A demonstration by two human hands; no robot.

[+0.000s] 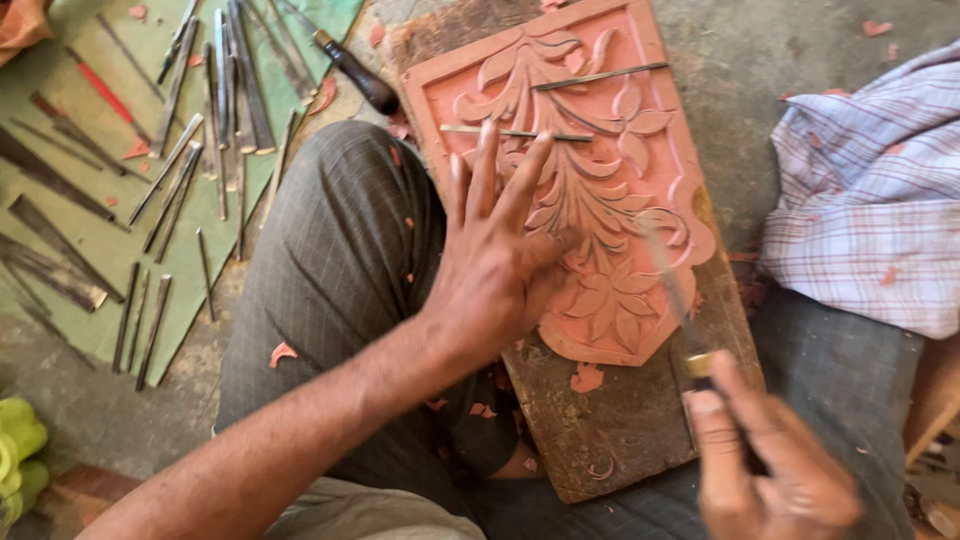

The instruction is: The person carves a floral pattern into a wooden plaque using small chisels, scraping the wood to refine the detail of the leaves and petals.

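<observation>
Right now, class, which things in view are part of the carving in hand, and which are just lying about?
In use:
left hand pressing the carved panel
right hand holding a chisel
wooden board beneath

Lying about:
two thin tools on the panel
spare chisels on the green sheet
checked cloth

Matt reddish carved panel on a rough, worn wooden board; dull metal chisels on green cloth.

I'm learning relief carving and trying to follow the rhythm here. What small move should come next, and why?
Probably bring the chisel in the right hand down onto the leaf relief of the carved panel. Its blade hangs blurred just above the lower leaves, while the left hand lies flat on the panel's left edge, bracing it.
</observation>
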